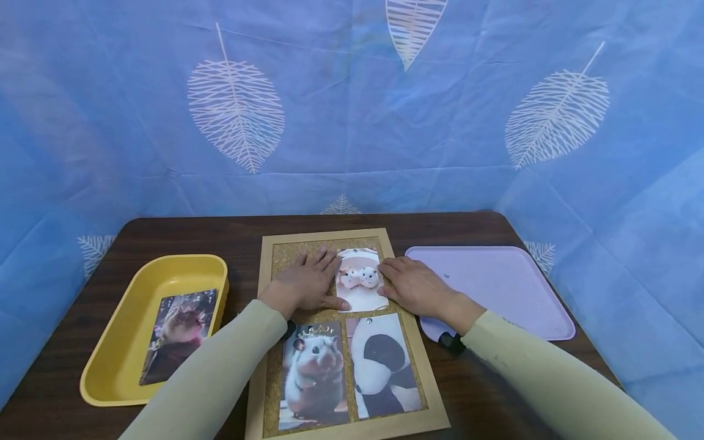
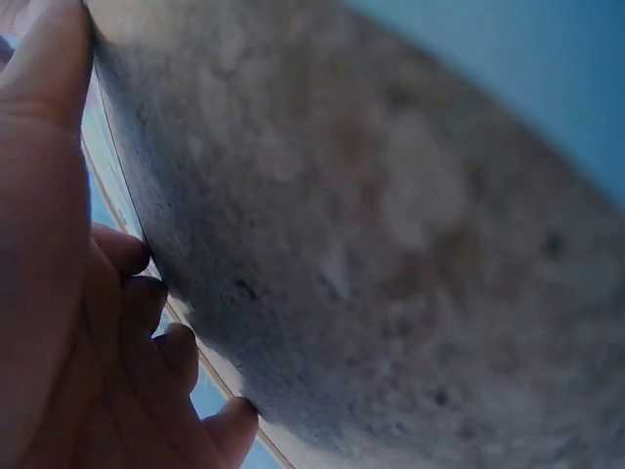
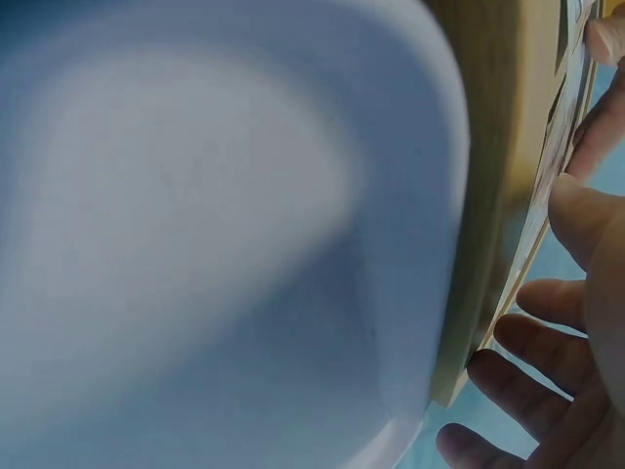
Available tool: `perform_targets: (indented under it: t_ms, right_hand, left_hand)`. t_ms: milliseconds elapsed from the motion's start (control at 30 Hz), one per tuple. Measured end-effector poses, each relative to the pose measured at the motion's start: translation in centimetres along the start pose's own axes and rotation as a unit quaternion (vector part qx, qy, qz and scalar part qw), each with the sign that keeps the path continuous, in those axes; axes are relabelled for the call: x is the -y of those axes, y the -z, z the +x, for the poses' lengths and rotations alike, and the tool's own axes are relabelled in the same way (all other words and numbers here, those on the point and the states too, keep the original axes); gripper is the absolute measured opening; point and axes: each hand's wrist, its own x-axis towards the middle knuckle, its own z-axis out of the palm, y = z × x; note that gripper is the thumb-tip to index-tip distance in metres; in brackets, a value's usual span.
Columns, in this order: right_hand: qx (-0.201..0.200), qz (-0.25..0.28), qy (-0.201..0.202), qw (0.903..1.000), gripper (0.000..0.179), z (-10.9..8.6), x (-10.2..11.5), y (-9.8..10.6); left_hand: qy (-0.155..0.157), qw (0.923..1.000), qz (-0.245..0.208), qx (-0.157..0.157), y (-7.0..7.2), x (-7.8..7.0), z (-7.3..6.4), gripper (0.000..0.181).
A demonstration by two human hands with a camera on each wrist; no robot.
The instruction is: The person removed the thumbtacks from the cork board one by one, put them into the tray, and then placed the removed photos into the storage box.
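A wood-framed cork board (image 1: 324, 315) lies on the dark table. At its upper right is a photo of two white hamsters (image 1: 360, 293), with a small pin at its top edge. My left hand (image 1: 308, 284) rests on the cork with fingers spread, its thumb and fingertips at the photo's left edge. My right hand (image 1: 415, 287) lies across the frame's right side, its fingertips touching the photo's right edge. Below are a photo of a crowned hamster (image 1: 313, 379) and a black-and-white photo (image 1: 379, 360), side by side. In the left wrist view, the fingertips meet the speckled cork (image 2: 371, 244).
To the left stands a yellow tray (image 1: 104, 360) holding a dark photo of an animal (image 1: 184, 330). A lilac tray (image 1: 495, 281) with a tiny pin in it lies to the right, close to the board's frame. A blue leaf-patterned cloth (image 1: 352, 122) hangs behind the table.
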Motion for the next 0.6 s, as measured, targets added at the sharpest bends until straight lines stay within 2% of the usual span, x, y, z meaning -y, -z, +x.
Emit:
perform_targets:
  t_ms: [200,367,600]
  right_hand:
    - [-0.013,-0.02,0.008,0.9997,0.057,0.6,-0.7,0.4]
    - [-0.032,-0.027,0.026,0.9988,0.054,2.0,-1.4,1.5]
    - [-0.015,-0.076,0.047,0.9959,0.046,4.7,-2.3,2.8]
  left_hand:
    - [0.007,0.9999,0.011,0.004,0.1,-0.3,-0.1,0.111]
    - [0.014,0.9996,0.022,0.005,0.0,-0.5,0.1,0.114]
    - [0.02,0.9994,0.029,0.005,-0.1,-0.8,0.2,0.115]
